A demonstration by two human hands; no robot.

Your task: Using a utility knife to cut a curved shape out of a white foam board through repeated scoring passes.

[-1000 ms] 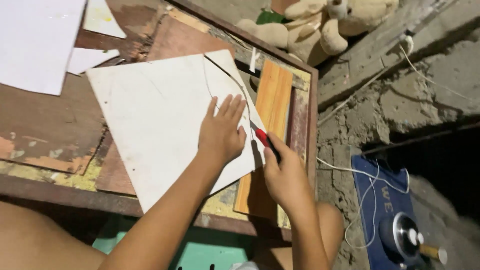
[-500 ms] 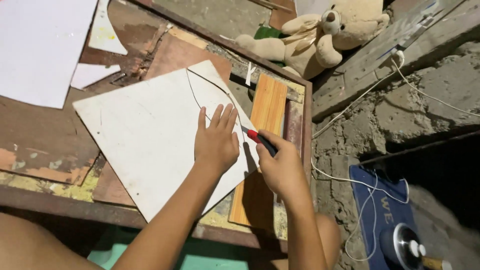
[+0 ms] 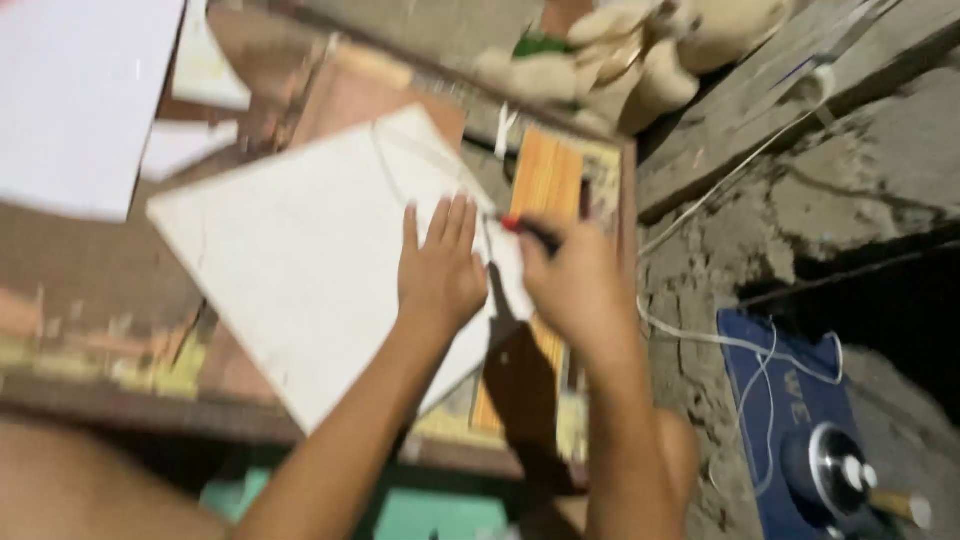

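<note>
While the left hand (image 3: 440, 272) lies flat with its fingers spread and pressing on the white board (image 3: 310, 260), its grip is wide open and holds nothing. The right hand (image 3: 572, 285) is closed around a red and black pen (image 3: 528, 229), whose tip sits at the right edge of the board, just beside the left fingertips. Both forearms come up from the bottom of the view, the left one slanted and the right one nearly straight. The board lies tilted on a worn wooden desk (image 3: 90, 290), partly over an orange wooden plank (image 3: 545, 175). Further away are a white sheet (image 3: 80, 100) and a plush toy (image 3: 640, 60); on the rough floor at the right stands a blue box (image 3: 790, 400).
</note>
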